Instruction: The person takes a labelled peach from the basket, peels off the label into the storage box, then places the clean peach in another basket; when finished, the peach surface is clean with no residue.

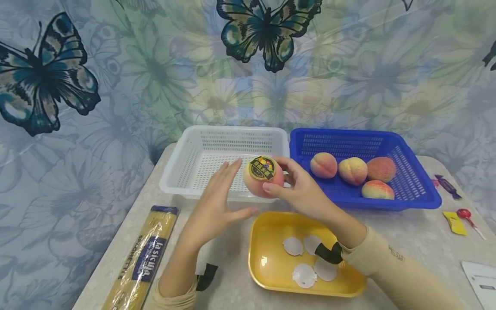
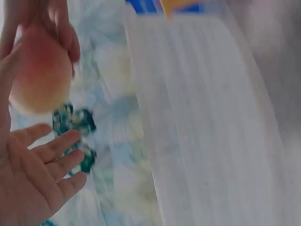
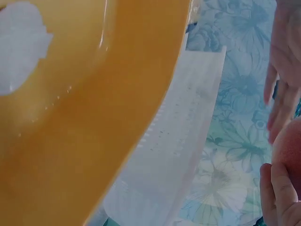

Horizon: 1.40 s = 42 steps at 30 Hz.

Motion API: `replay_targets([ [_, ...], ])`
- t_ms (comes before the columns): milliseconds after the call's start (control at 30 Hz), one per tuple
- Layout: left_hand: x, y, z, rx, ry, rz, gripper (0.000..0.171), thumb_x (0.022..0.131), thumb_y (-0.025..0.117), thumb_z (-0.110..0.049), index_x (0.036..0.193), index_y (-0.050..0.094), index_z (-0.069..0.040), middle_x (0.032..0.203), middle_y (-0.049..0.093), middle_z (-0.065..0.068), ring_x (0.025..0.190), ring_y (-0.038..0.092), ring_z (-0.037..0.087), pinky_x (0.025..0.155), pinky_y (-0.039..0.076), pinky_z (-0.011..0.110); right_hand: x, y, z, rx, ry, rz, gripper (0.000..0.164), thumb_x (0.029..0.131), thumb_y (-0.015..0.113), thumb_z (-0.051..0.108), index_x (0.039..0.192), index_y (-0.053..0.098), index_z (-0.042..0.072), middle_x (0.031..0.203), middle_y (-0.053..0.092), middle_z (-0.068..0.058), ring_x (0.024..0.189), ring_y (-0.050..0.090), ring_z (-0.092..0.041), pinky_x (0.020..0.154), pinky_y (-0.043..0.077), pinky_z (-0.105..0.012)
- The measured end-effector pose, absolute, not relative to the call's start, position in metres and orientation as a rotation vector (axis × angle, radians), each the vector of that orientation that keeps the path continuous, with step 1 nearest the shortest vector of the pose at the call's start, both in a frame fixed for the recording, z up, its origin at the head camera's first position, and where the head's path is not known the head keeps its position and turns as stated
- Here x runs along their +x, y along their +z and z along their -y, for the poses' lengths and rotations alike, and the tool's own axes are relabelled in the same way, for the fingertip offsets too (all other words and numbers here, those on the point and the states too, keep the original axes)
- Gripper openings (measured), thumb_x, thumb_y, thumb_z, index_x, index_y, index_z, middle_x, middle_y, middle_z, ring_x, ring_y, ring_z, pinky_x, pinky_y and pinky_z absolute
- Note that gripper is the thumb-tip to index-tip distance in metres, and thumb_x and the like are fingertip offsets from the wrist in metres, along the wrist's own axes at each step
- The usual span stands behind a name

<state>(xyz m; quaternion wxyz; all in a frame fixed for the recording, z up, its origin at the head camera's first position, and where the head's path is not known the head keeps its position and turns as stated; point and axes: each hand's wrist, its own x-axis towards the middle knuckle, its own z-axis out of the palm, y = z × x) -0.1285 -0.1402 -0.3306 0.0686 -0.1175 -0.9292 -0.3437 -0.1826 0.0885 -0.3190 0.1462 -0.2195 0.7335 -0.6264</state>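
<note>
My right hand (image 1: 302,187) grips a peach (image 1: 253,189) by its right side, over the front edge of the white basket (image 1: 180,172). A round black and gold sticker (image 1: 262,168) lies on the peach's upper face. Beside it on the left, my left hand (image 1: 217,202) is held with fingers extended and thumb spread, nothing in it. In the left wrist view the left fingers spread below the peach (image 2: 42,75). Several peaches, one of them a yellowish peach (image 1: 352,171), lie in the blue basket (image 1: 418,189).
Nearest me, a yellow tray (image 1: 271,275) holds several white round pieces (image 1: 305,275). A spaghetti pack (image 1: 145,258) lies at the left. On the right are a yellow packet (image 1: 455,223), a red lollipop (image 1: 463,213) and a purple wrapped candy (image 1: 447,186). Butterfly-patterned cloth (image 1: 155,86) hangs behind.
</note>
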Motion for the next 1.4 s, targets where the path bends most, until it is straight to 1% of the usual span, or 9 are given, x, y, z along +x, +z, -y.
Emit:
replay_targets([
  [133, -0.128, -0.334, 0.111, -0.342, -1.330, 2.631, 0.102, 0.075, 0.085, -0.045, 0.157, 0.025, -0.030, 0.158, 0.037, -0.008, 0.146, 0.035, 0.016, 0.119, 0.031, 0.049, -0.174, -0.321, -0.087, -0.617, -1.855, -2.068, 0.066, 0.089, 0.076, 0.022, 0.143, 0.039, 0.016, 0.141, 0.047, -0.005, 0.124, 0.059, -0.024, 0.089, 0.057, -0.028],
  [267, -0.128, -0.339, 0.095, -0.310, -1.525, 2.458, 0.095, 0.072, 0.089, -0.035, 0.150, 0.035, -0.028, 0.141, 0.052, -0.013, 0.121, 0.054, 0.011, 0.104, 0.047, 0.040, -0.166, -0.320, -0.087, -0.597, -1.880, -2.021, 0.066, 0.089, 0.075, 0.023, 0.142, 0.036, 0.018, 0.143, 0.042, -0.004, 0.123, 0.058, -0.023, 0.087, 0.058, -0.030],
  [400, -0.127, -0.339, 0.091, -0.337, -1.551, 2.388, 0.089, 0.070, 0.091, -0.028, 0.143, 0.041, -0.032, 0.132, 0.055, -0.015, 0.110, 0.056, 0.009, 0.090, 0.051, 0.035, -0.161, -0.318, -0.095, -0.695, -1.804, -2.180, 0.064, 0.090, 0.074, 0.022, 0.143, 0.039, 0.020, 0.142, 0.044, 0.001, 0.119, 0.057, -0.022, 0.089, 0.057, -0.032],
  [600, -0.127, -0.336, 0.092, -0.383, -1.395, 2.423, 0.087, 0.068, 0.092, -0.028, 0.141, 0.045, -0.025, 0.130, 0.055, -0.008, 0.105, 0.055, 0.009, 0.085, 0.052, 0.029, -0.162, -0.317, -0.110, -1.112, -1.607, -2.692, 0.059, 0.085, 0.079, 0.017, 0.137, 0.052, 0.016, 0.137, 0.052, 0.001, 0.116, 0.055, -0.017, 0.087, 0.054, -0.033],
  [767, -0.124, -0.334, 0.090, -0.410, -1.299, 2.468, 0.088, 0.068, 0.092, -0.030, 0.142, 0.045, -0.026, 0.131, 0.054, -0.006, 0.111, 0.056, 0.010, 0.094, 0.053, 0.033, -0.166, -0.311, -0.118, -1.534, -1.512, -2.879, 0.034, 0.091, 0.073, 0.023, 0.121, 0.065, 0.008, 0.122, 0.061, -0.008, 0.112, 0.056, -0.022, 0.092, 0.048, -0.022],
  [900, -0.123, -0.333, 0.089, -0.450, -1.224, 2.488, 0.090, 0.067, 0.092, -0.031, 0.143, 0.044, -0.025, 0.134, 0.053, -0.002, 0.112, 0.057, 0.012, 0.093, 0.054, 0.034, -0.169, -0.305, -0.122, -1.654, -1.543, -2.890, 0.018, 0.089, 0.070, 0.007, 0.108, 0.070, 0.004, 0.103, 0.069, -0.008, 0.097, 0.060, -0.021, 0.093, 0.046, -0.018],
  [1000, -0.123, -0.334, 0.088, -0.460, -1.175, 2.507, 0.091, 0.066, 0.093, -0.032, 0.142, 0.045, -0.022, 0.134, 0.054, 0.001, 0.108, 0.058, 0.014, 0.088, 0.055, 0.033, -0.170, -0.302, -0.126, -1.567, -1.646, -2.913, 0.025, 0.082, 0.071, -0.007, 0.106, 0.070, 0.001, 0.094, 0.070, -0.008, 0.084, 0.060, -0.016, 0.080, 0.048, -0.015],
  [1133, -0.123, -0.332, 0.089, -0.423, -1.182, 2.528, 0.091, 0.065, 0.093, -0.034, 0.143, 0.045, -0.023, 0.134, 0.055, 0.000, 0.106, 0.058, 0.014, 0.087, 0.055, 0.033, -0.167, -0.300, -0.136, -1.303, -1.791, -2.921, 0.035, 0.082, 0.072, -0.009, 0.114, 0.067, 0.003, 0.084, 0.067, -0.006, 0.071, 0.058, -0.010, 0.070, 0.049, -0.014],
  [1400, -0.124, -0.325, 0.100, -0.284, -1.242, 2.511, 0.092, 0.064, 0.094, -0.033, 0.141, 0.046, -0.022, 0.130, 0.055, -0.003, 0.101, 0.056, 0.014, 0.085, 0.054, 0.034, -0.145, -0.307, -0.175, -0.735, -1.643, -2.932, 0.024, 0.087, 0.075, 0.006, 0.109, 0.072, 0.017, 0.082, 0.065, 0.005, 0.070, 0.058, -0.008, 0.067, 0.052, -0.014],
])
